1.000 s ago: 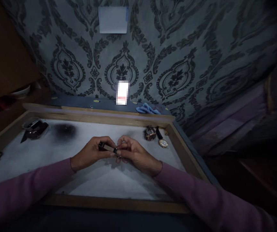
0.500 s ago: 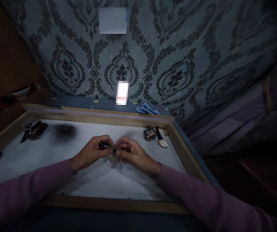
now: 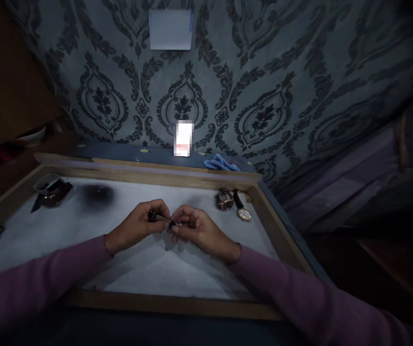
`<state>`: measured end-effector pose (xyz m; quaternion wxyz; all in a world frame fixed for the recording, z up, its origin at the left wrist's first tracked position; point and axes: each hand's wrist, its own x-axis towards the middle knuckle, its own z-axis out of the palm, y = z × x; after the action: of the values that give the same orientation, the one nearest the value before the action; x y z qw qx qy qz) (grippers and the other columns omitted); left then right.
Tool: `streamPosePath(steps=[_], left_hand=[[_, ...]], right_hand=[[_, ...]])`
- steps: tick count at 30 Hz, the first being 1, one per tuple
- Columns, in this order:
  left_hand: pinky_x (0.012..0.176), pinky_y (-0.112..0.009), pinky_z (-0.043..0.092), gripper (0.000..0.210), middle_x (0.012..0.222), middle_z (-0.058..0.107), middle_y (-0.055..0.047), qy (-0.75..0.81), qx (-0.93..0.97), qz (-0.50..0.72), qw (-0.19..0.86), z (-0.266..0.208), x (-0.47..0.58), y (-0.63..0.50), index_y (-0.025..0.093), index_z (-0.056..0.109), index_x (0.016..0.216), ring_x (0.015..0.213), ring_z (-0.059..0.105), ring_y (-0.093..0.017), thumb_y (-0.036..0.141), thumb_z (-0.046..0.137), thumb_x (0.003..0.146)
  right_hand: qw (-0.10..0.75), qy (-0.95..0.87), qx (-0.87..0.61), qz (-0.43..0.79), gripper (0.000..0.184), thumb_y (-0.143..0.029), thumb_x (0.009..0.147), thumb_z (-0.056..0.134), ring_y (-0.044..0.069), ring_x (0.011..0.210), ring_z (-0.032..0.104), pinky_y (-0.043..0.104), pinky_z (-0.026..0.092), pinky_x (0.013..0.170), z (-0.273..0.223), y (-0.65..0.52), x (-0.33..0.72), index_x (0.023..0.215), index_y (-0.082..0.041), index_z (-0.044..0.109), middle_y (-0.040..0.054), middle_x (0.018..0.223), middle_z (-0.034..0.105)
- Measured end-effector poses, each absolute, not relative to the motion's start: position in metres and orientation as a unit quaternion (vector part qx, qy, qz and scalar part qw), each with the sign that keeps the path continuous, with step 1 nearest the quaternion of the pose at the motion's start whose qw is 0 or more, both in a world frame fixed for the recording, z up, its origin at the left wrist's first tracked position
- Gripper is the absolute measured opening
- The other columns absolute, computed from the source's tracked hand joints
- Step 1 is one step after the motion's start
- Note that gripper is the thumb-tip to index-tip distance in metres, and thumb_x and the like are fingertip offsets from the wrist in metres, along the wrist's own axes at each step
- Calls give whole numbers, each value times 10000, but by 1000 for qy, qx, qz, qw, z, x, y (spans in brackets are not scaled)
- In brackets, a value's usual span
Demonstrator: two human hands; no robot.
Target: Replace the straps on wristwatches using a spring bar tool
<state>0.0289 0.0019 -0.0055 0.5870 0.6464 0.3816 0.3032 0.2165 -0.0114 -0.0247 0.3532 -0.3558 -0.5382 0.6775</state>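
Above the white bottom of a wood-rimmed tray, my two hands meet, fingertips nearly touching. My left hand (image 3: 144,223) is closed on a narrow strip (image 3: 161,218), pale along its length and dark at the end near the palm; it looks like a watch strap. My right hand (image 3: 199,229) pinches a small dark piece with a shiny edge (image 3: 173,224) at the strip's other end. Fingers hide most of this piece, and I cannot tell whether the two are joined. A gold-rimmed watch (image 3: 244,214) and a brownish watch with a looped band (image 3: 225,199) lie to the right.
The tray's wooden rim (image 3: 177,303) surrounds the work surface. At its left back stands a clear plastic tub (image 3: 47,181) with dark items in and beside it. Behind the rim are a blue cloth (image 3: 221,163) and a bright, blurred-out upright rectangle (image 3: 183,138) against the patterned wall.
The small dark piece has turned slightly between my right fingertips, its shiny part now pointing more to the right. Both hands stay almost in place; the view has shifted a little.
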Motion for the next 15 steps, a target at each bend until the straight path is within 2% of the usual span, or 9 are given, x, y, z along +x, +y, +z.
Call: streamPosePath(steps=[5,10,15], left_hand=[[529,-206,313,143,612,519,55,380,643,298,594,-6,28,3,153,561,740,560,425,-81,252,664,727],[516,-199,313,120,592,497,68,387,644,297,589,-8,29,2,157,550,724,535,414,-71,223,650,706],[514,-196,335,159,605,513,67,396,637,303,589,-9,33,-4,172,504,733,546,482,-85,234,648,706]], right_hand=[[353,-552,-343,674,339,-399,734,773,106,585,609,209,391,509,-27,-12,217,849,-176,545,-9,713,658],[349,-554,-347,671,359,-411,713,785,100,569,595,210,386,511,-28,-13,215,832,-176,541,-24,688,640],[348,-546,-356,673,272,-332,729,749,91,536,585,201,368,491,-29,-13,212,810,-172,544,-29,654,638]])
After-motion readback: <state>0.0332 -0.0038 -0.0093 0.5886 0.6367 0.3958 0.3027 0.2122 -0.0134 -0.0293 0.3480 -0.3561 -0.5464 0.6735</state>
